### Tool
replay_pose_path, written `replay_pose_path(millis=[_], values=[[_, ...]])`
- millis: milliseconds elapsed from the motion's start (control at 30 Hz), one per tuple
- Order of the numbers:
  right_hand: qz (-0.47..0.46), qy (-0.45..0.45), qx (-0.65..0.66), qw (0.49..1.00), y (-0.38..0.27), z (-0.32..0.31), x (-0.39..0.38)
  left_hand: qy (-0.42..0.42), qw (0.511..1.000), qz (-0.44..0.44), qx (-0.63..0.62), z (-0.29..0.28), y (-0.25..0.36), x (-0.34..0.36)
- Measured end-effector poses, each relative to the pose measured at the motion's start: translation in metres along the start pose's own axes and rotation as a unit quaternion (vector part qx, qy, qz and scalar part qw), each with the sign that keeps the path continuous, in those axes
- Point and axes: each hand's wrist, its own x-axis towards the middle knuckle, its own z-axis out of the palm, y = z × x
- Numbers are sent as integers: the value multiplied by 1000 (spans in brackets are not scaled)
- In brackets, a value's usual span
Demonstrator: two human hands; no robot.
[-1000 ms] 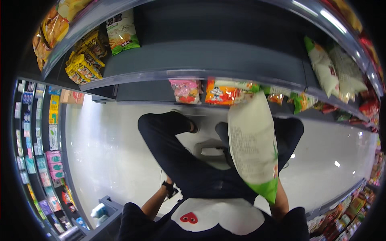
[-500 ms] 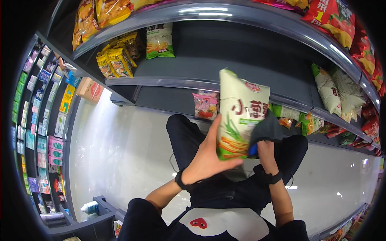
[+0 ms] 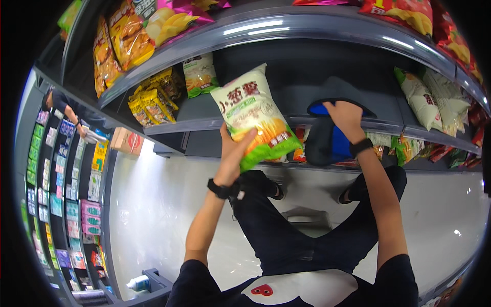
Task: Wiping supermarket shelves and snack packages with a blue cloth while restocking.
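My left hand [image 3: 232,156] is closed round the lower left part of a white and green snack bag [image 3: 255,112]. The bag is tilted, in front of the middle shelf. In my right hand [image 3: 348,117] is a dark grey cloth piece with a blue inner side [image 3: 322,140]; it hangs at the shelf's front edge, and its exact kind is unclear. A similar white and green bag [image 3: 199,74] stands on the shelf at the left, beside small yellow snack packs [image 3: 153,107].
More white and green bags [image 3: 419,100] lie at the right of the middle shelf. Large snack bags [image 3: 130,38] fill the upper shelf. A cardboard box [image 3: 126,141] stands on the floor at left. Another person [image 3: 66,110] reaches into the left shelving.
My left hand has carried the snack bag up and to the left, tilting it. My right hand has moved out from behind the bag to the shelf edge with the dark cloth piece.
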Motion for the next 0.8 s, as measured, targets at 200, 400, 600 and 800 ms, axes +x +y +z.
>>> replay_pose_path(millis=[200,400,600,800], values=[[121,-292,51,947,-18,28,3,-37,985,84,147,16,14,104],[150,-274,62,948,-16,25,-3,37,907,261,328,44,16,213],[139,-216,32,966,-24,31,-6,-74,917,268,285,42,-9,266],[154,-271,17,950,-23,27,-2,-192,944,131,233,35,-22,284]])
